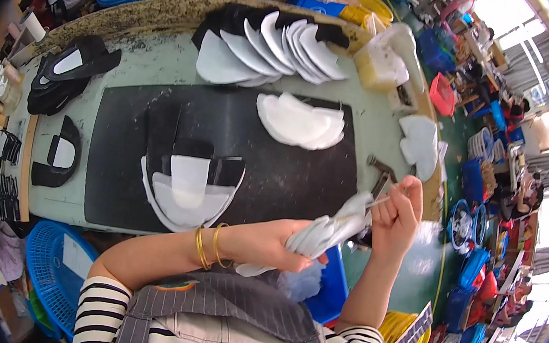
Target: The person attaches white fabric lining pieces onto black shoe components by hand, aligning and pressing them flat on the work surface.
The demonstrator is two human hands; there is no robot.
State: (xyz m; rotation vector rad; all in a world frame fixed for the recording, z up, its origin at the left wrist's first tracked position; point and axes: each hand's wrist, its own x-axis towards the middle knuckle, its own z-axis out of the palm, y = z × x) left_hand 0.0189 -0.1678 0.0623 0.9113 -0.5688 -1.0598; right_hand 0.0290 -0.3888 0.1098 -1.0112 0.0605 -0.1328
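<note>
My left hand [290, 244] is wrapped round a bundle of thin white curved pads [329, 235], held in front of my apron. At the bundle's far end, my right hand [397, 216] is raised with its fingers pinched on a thin pale strip [379, 201]. Whether that strip is part of the bundle I cannot tell. Behind my left hand, black shoe-upper pieces [162, 133] and white pads lie arranged in a U shape on a black mat [285, 193]. A small pile of white pads [300, 121] rests at the mat's far right.
White curved pads [254, 51] fan out over black material at the back. Stacked black pieces [69, 70] lie at the left. A metal tool [382, 174] and a pale plastic container [383, 62] stand at the right. Baskets [57, 269] and a blue bin [334, 287] sit below the table.
</note>
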